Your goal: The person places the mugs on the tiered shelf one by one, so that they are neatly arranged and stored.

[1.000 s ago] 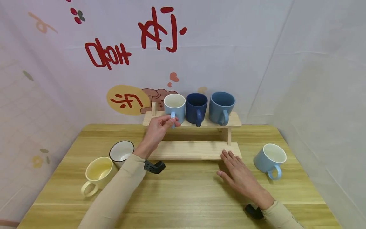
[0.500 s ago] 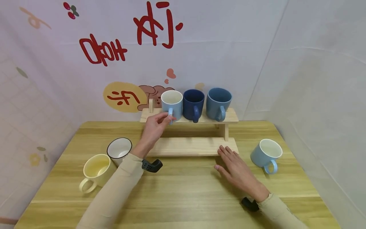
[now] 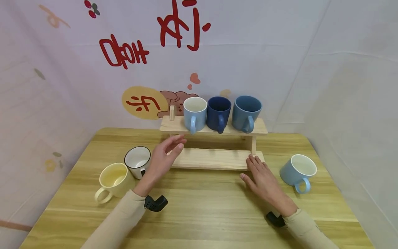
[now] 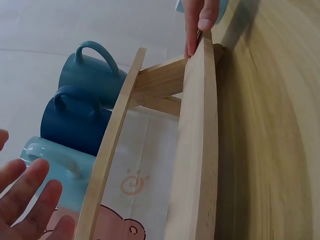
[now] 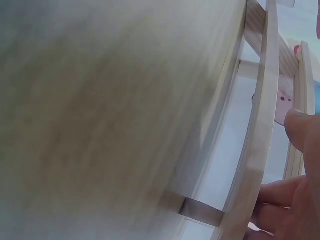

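Three mugs stand side by side on the upper board of a wooden two-tier rack (image 3: 214, 159): a light blue mug (image 3: 195, 116), a navy mug (image 3: 218, 114) and a mid-blue mug (image 3: 246, 112), handles facing forward. My left hand (image 3: 162, 155) is in front of the rack's left part, below the light blue mug and apart from it, fingers relaxed and holding nothing. In the left wrist view its fingertips (image 4: 37, 200) show near that mug. The right hand (image 3: 264, 180) rests its fingertips on the right end of the lower board, fingers extended.
At the table's left stand a yellow mug (image 3: 116, 181) and a white mug with a black rim (image 3: 136, 160), close together. Another light blue mug (image 3: 296, 171) stands to the right of my right hand. A printed cloth wall (image 3: 248, 52) rises behind the table.
My left hand has let go of the light blue mug's handle and drawn back down and left. The mug stays on the upper board. My right hand remains at the rack's right end.
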`<state>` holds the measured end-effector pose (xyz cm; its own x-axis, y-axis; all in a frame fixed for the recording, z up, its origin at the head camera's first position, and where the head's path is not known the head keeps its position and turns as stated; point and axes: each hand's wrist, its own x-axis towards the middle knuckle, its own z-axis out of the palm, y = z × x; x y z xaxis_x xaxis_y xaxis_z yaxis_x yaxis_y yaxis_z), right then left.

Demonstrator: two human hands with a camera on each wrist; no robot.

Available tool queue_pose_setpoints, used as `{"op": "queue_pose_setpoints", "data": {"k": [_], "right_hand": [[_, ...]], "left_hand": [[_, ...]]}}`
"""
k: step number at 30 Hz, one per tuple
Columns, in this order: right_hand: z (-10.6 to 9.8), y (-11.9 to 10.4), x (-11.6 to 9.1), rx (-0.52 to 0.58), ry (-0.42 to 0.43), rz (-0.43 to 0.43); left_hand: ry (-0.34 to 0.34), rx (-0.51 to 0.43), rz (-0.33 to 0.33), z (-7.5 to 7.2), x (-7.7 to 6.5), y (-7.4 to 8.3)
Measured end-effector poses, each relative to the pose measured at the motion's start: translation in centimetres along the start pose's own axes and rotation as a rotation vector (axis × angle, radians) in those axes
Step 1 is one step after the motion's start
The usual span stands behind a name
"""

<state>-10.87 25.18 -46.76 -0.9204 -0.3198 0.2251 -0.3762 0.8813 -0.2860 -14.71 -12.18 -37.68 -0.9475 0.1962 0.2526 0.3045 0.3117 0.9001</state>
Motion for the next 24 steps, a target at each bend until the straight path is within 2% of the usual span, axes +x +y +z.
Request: {"op": "queue_pose_setpoints", "data": {"k": [9, 18, 24], "right_hand": [[-0.2, 0.2, -0.1, -0.004, -0.023, 0.002], [-0.2, 0.3, -0.2, -0.012, -0.009, -0.014], [-0.1, 0.2, -0.1, -0.011, -0.011, -0.013]], "left_hand": [[0.006, 0.040, 0.052, -2.1, -3.4, -0.2], [0.044, 0.037, 0.070, -4.6, -6.7, -1.5], [0.051, 0.038, 0.045, -6.4, -8.7, -2.6]]}}
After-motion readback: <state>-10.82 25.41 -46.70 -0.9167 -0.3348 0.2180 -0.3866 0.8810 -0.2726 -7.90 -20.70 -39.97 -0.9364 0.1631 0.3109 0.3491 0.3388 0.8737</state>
